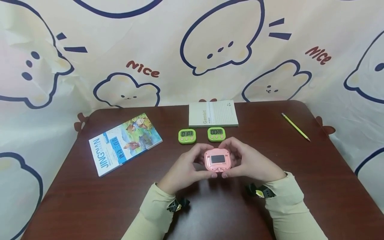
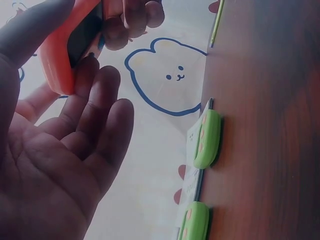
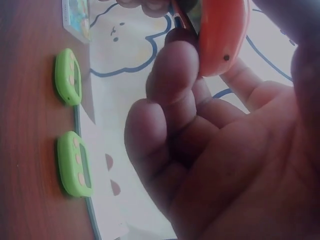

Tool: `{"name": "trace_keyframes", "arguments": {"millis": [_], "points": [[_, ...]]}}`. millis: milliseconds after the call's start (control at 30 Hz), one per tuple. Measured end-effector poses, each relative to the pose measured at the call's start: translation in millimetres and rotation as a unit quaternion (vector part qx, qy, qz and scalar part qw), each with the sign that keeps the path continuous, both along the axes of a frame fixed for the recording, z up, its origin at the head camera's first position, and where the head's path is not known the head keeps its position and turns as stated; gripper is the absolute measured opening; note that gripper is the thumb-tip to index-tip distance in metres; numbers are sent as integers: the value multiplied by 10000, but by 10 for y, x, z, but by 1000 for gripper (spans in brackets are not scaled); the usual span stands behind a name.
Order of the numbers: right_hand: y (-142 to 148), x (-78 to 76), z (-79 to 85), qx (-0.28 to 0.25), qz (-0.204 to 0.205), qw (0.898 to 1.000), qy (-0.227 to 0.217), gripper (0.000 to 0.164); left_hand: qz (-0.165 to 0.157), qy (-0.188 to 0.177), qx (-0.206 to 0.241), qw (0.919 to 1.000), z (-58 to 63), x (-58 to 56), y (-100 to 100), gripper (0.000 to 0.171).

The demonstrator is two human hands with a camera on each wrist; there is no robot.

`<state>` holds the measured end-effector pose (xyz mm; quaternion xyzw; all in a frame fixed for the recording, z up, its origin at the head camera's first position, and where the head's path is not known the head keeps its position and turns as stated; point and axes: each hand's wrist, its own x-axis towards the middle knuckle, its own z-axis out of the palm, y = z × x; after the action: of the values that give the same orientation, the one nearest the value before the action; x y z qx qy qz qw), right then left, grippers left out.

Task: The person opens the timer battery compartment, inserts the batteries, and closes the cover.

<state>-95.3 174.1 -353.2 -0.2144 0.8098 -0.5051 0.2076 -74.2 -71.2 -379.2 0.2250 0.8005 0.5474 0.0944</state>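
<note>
Both hands hold a pink digital timer [image 1: 217, 160] above the near middle of the table. A dark rectangle on its face is turned toward the head camera. The left hand [image 1: 187, 168] pinches the left side between thumb and fingers, and the right hand [image 1: 253, 163] does likewise on the right. In the left wrist view the pink timer [image 2: 59, 62] sits at the fingertips; the right wrist view shows its rounded edge [image 3: 222, 42]. Just beyond the hands stand two green timers, the left one [image 1: 187, 136] reading 0103 and the right one [image 1: 216, 134] about 0028.
On the brown table [image 1: 105, 206], a colourful book [image 1: 126, 144] lies angled at the left. A pale notebook [image 1: 213, 114] is at the back edge behind the green timers. A yellow-green pencil [image 1: 295, 126] lies at the right. Patterned cloth [image 1: 171, 86] hangs around the table.
</note>
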Motion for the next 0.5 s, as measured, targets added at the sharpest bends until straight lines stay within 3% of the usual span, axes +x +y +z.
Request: {"name": "trace_keyframes", "arguments": {"millis": [400, 500], "points": [[56, 81, -55, -27, -469, 9970, 619, 73, 437, 1015, -83, 9938, -48, 31, 155, 71], [72, 105, -91, 17, -573, 9951, 807, 72, 523, 1096, -174, 9924, -61, 39, 196, 72]]}}
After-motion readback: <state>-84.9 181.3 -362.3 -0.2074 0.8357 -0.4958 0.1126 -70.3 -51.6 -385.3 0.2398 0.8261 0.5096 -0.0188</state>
